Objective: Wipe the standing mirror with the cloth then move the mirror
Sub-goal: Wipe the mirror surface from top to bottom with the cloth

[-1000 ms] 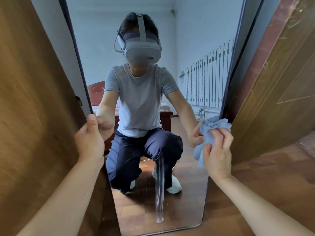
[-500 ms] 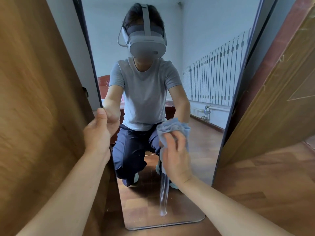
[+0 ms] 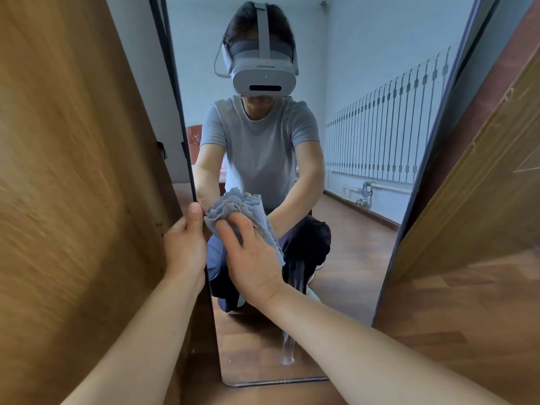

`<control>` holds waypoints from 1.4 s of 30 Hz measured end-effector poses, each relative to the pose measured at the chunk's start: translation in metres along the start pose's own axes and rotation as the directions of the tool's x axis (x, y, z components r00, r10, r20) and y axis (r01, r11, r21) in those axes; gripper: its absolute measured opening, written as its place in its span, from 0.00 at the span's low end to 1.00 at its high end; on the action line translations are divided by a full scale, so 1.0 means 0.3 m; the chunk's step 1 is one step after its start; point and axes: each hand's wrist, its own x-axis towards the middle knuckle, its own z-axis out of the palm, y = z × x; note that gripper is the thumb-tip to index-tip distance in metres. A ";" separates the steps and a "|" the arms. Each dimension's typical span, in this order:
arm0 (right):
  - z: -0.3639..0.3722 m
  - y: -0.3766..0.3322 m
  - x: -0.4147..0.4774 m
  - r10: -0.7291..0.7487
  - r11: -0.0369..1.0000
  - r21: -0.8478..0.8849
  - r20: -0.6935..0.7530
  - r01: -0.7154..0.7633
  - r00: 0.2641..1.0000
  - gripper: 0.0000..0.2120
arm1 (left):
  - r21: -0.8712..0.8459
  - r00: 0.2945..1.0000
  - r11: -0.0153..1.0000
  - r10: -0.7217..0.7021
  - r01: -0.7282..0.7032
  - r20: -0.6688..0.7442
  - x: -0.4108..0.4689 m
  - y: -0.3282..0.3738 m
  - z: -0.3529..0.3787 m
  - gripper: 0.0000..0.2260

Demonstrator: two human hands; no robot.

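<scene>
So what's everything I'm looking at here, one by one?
mirror: one, dark thin frame, standing upright on the floor between the panels
cloth: one, blue-grey, bunched, pressed on the glass near the mirror's left edge
streak: one, wet-looking, low on the glass
wood panels: two, brown, one either side of the mirror
floor: brown wood, right of the mirror
reflection: the person crouching, grey T-shirt, dark trousers, grey headset; white radiator and pale wall behind
left hand: gripping the mirror's left edge
right hand: pressing the cloth on the glass
</scene>
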 end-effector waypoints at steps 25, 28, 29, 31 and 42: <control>-0.021 0.139 -0.087 -0.154 0.988 -0.011 0.079 0.156 0.985 0.17 | 0.121 0.983 0.993 0.037 -0.016 -0.180 -0.060 -0.132 0.003 0.14; -0.087 0.233 -0.122 -0.120 0.988 -0.093 0.013 0.121 0.993 0.18 | 0.080 0.979 0.996 -0.022 0.040 -0.204 -0.064 -0.144 0.019 0.19; -0.107 0.260 -0.133 -0.113 0.987 -0.113 -0.015 0.111 0.993 0.18 | 0.076 0.977 0.996 -0.027 0.044 -0.212 -0.063 -0.144 0.017 0.20; -0.146 0.318 -0.163 -0.091 0.986 -0.145 -0.064 0.081 0.994 0.17 | 0.075 0.974 0.996 -0.028 0.046 -0.223 -0.065 -0.143 0.021 0.20; -0.266 0.506 -0.268 0.051 0.942 -0.309 -0.247 -0.129 0.968 0.16 | 0.123 0.975 0.989 -0.050 0.078 -0.217 -0.068 -0.132 0.015 0.20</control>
